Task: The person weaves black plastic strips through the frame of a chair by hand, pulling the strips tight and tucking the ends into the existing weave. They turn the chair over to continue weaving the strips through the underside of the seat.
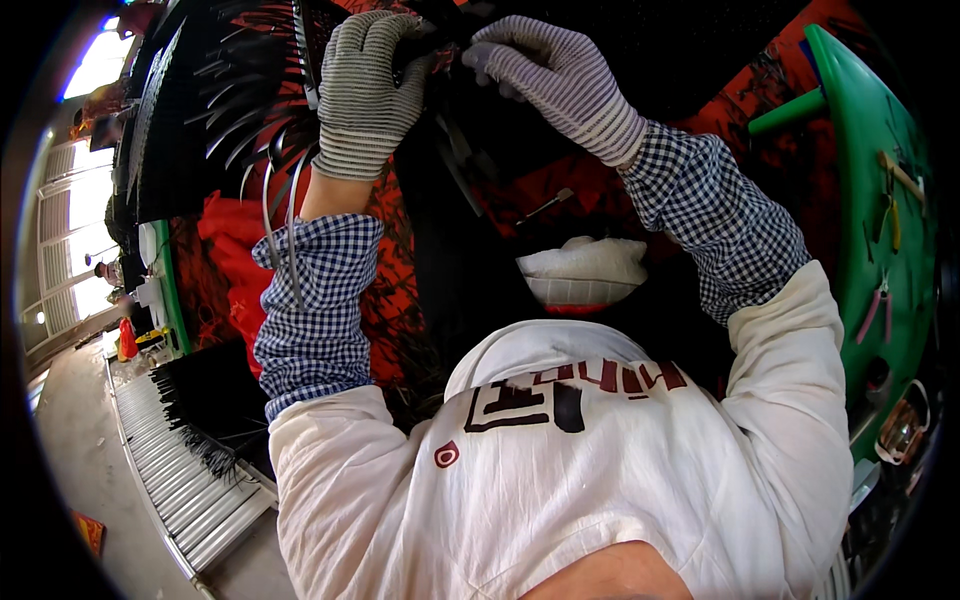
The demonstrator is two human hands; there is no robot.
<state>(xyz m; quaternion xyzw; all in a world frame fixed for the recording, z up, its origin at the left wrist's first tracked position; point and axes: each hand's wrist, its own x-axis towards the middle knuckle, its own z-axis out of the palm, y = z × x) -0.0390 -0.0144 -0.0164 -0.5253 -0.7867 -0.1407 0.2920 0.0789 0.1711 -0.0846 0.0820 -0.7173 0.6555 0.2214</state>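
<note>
Both my hands wear striped knit gloves and work over a dark piece bristling with long black strips (265, 85). My left hand (368, 90) is curled at the piece's near edge, fingers bent over and thumb below; dark material between them is too dim to make out. Close by on the right, my right hand (570, 80) has thumb and fingertips pinched together. What sits in that pinch is too small to name. Loose grey-black strips (292, 215) hang down past my left wrist and over the checked sleeve.
A red cloth (235, 260) strewn with black scraps lies beneath. A small tool (545, 205) rests near a white cloth bundle (585, 270). Pliers (876, 312) and other hand tools are on a green board (865, 130) at right. A roller conveyor (165, 440) stands at lower left.
</note>
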